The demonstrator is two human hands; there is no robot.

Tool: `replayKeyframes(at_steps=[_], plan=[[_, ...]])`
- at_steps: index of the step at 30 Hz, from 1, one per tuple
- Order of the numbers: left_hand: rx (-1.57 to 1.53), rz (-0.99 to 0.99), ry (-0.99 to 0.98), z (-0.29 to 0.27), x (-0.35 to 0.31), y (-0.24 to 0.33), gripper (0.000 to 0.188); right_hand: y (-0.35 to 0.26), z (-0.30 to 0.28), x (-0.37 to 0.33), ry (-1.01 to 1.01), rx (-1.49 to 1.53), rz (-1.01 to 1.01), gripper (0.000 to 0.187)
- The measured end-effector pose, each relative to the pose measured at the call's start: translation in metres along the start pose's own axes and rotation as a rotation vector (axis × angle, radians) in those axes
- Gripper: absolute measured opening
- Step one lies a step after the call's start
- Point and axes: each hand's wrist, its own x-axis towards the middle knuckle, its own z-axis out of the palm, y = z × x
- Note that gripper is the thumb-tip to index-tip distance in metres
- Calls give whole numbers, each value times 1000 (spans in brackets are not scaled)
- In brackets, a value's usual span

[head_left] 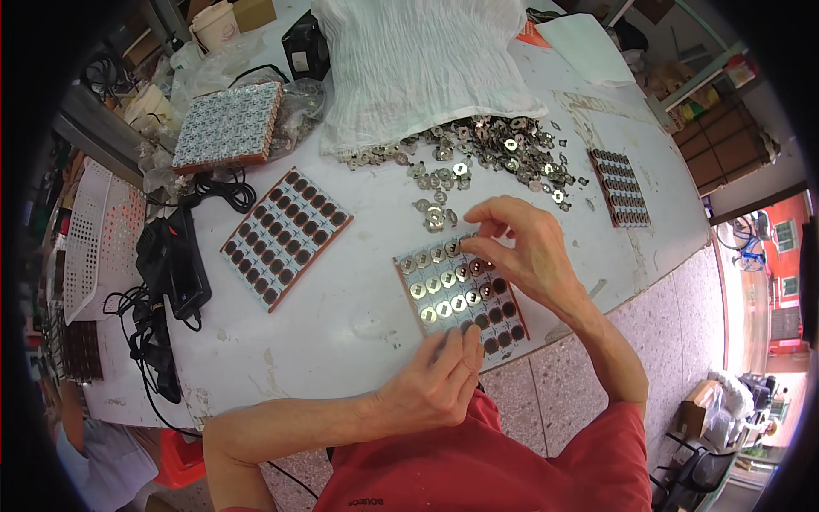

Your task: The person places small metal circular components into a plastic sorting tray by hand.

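Note:
A panel of circuit boards (431, 324) lies at the table's near edge, with rows of dark round spots. Shiny metal clips (459, 303) cover its far and left spots; dark spots show at the near right. My right hand (533, 256) hovers over the far row with thumb and fingers drawn into a pinch; what is between them, if anything, is too small to make out. My left hand (435, 380) rests on the near left edge, fingers curled together and fingertips on the panel. Its grip is partly hidden. Several loose clips (435, 215) lie just beyond the panel.
A heap of metal clips (503, 141) spreads before a white woven sack (426, 68). Other panels lie left (286, 235) and far right (620, 188). At left are a stack of panels (229, 126), black power adapters (175, 264) with cables and a white perforated basket (107, 235).

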Motion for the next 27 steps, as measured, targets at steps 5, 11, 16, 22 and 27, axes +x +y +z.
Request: replayKeyframes(at_steps=[5, 11, 16, 22, 27], plan=[[-17, 0, 57, 3, 1, -1, 39, 9, 20, 44, -137, -49, -56, 30], [-33, 2, 37, -2, 4, -4, 30, 32, 33, 74, 22, -70, -60, 24], [-14, -15, 40, 0, 1, -3, 28, 25, 7, 66, 2, 35, 84, 20], [-36, -10, 52, 2, 1, -2, 32, 33, 11, 41, -98, -126, 48, 15], [-34, -6, 60, 3, 3, -1, 34, 36, 10, 43, -106, -87, 91, 13]])
